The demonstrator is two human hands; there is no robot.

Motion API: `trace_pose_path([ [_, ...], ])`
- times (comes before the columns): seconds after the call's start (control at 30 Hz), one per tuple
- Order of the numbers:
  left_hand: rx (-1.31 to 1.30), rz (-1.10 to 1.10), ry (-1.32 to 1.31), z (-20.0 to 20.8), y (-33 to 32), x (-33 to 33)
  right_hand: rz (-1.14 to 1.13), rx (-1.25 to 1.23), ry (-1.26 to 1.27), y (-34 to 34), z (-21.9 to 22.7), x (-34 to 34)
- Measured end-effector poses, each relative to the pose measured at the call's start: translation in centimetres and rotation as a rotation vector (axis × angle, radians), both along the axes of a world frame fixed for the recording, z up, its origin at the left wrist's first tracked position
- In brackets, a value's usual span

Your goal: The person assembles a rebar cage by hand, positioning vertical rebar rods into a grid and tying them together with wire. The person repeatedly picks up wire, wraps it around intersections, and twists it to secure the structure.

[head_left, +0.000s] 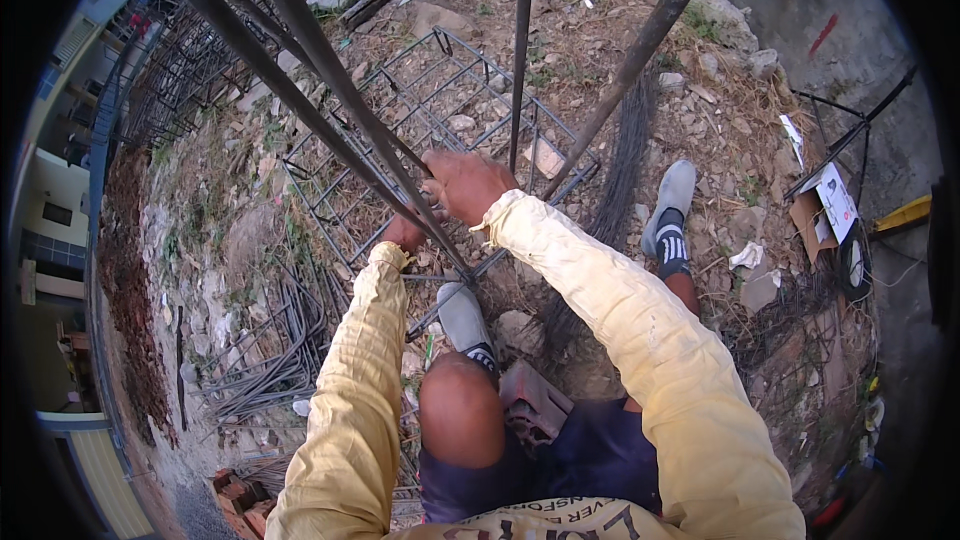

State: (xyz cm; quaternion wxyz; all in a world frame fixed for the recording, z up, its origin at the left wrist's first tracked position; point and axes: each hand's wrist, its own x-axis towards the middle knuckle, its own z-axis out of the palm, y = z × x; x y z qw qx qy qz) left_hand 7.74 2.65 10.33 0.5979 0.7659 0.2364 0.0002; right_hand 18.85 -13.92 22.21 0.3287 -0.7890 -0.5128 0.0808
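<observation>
Tall dark steel bars [345, 90] rise steeply from a grid of thinner rods [420, 105] lying on the ground. My left hand [403, 233] is at the foot of two leaning bars, its fingers closed round one of them and partly hidden behind it. Just above and to the right, my right hand [468, 185] is curled closed against the same bars, close to the left fingers. Whatever sits inside the right fist is too small or hidden to make out. A single bar [522, 50] and a slanting bar [640, 60] stand beyond my right hand.
Bent rods [285, 340] are piled at the left, with brick pieces [240, 505] below them. A bundle of thin dark wire [622, 170] runs past my right shoe [672, 202]. An opened cardboard box [825, 210] is at the right. Rubble covers the ground.
</observation>
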Motion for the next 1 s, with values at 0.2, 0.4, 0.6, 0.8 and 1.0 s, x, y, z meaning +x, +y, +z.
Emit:
trace_pose_path([
  [0.2,0.214,-0.277,-0.154,-2.1,2.0,3.7,0.049,-0.039,0.017,1.2,0.4,-0.9],
  [0.4,0.213,-0.300,-0.173,-3.7,2.2,3.6,0.066,-0.016,0.059,0.9,0.7,-0.7],
  [0.6,0.212,-0.314,-0.175,-4.2,2.0,3.2,0.122,-0.059,0.040,0.8,1.1,0.1],
  [0.8,0.203,-0.336,-0.190,-4.9,1.9,3.5,0.196,-0.098,-0.012,0.6,1.5,0.6],
  [1.0,0.211,-0.371,-0.205,-5.8,1.7,4.1,0.200,-0.114,0.002,0.5,1.9,1.6],
])
